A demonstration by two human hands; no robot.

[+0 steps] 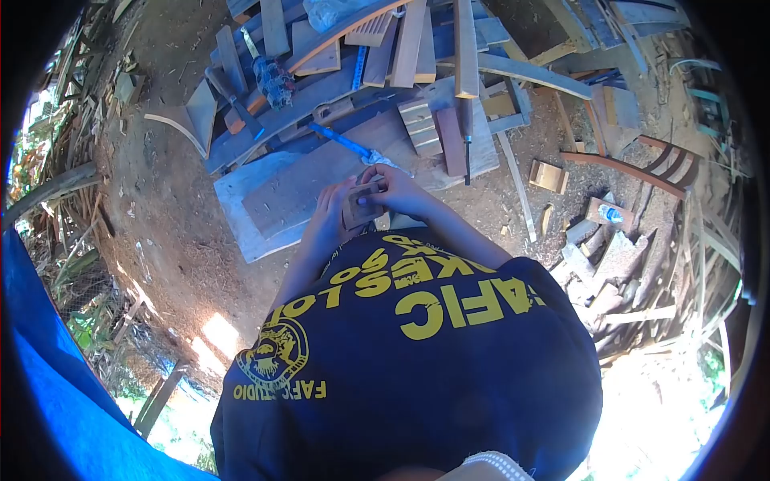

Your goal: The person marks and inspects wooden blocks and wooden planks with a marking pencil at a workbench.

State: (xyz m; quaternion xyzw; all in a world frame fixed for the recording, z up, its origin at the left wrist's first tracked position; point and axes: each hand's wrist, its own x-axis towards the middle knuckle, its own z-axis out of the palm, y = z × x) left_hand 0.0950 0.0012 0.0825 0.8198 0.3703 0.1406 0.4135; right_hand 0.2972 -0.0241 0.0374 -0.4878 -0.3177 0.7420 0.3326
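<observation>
Close to my body, a small wooden block (358, 210) is held between both hands. My left hand (330, 208) grips its left side, fingers bent around it. On the right, my right hand (389, 191) has its fingers pressed on the top of the same block. Just beyond the hands, a blue-handled tool (341, 143) lies across a wide brown board (309, 180), its far right end wrapped in something whitish. A slotted wooden block (419, 128) and a reddish wood piece (451, 143) lie further right, beside a thin dark metal rod (468, 156).
A hammer (234, 104) and a tool with a cloth-wrapped part (273, 80) lie at the upper left among planks. A curved wooden frame (670, 168) and a small wooden box (549, 176) are at right. Scrap wood (609, 264) is piled at the lower right.
</observation>
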